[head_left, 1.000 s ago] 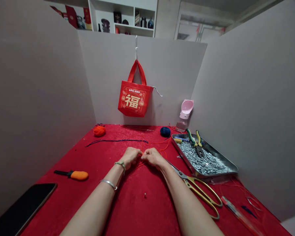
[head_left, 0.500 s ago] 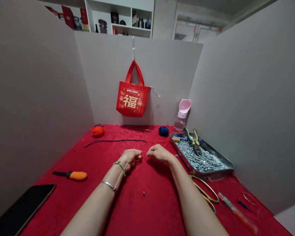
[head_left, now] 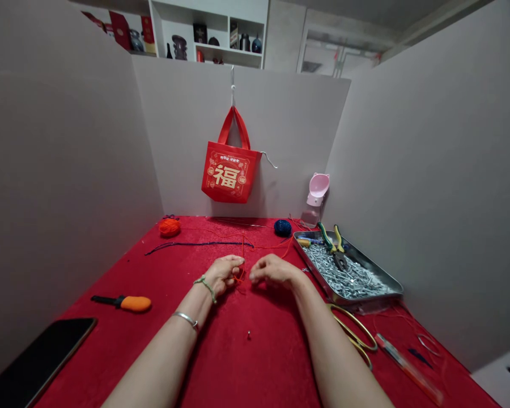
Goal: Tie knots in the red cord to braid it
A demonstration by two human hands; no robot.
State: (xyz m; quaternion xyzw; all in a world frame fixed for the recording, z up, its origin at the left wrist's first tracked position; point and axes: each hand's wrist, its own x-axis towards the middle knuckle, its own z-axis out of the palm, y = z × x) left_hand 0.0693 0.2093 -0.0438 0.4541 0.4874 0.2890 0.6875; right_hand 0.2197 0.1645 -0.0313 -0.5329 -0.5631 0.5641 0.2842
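My left hand (head_left: pixel 224 272) pinches a thin red cord (head_left: pixel 243 248) between thumb and fingertips. The cord runs up from the pinch to the far part of the table, and a small loose loop of it hangs below the fingers. Just to the right, my right hand (head_left: pixel 274 268) is bent down with thumb and fingers drawn together beside the loop; whatever lies between its fingertips is too small to make out. A dark braided cord (head_left: pixel 199 244) lies behind my hands. An orange-red yarn ball (head_left: pixel 170 228) and a dark blue yarn ball (head_left: pixel 283 228) rest at the back.
On the right, a metal tray (head_left: pixel 389 276) holds many screws and pliers (head_left: pixel 339 258). Gold-handled scissors (head_left: pixel 352 326) lie by my right forearm, near a red-and-clear cutter (head_left: pixel 408 365). At left are an orange-handled tool (head_left: pixel 135 304) and a phone (head_left: pixel 38 360). A red bag (head_left: pixel 228 173) hangs behind.
My right hand has shifted slightly left, its fingers now curled lower. More of the red cord's loop shows between my hands. The left hand has stayed nearly in place.
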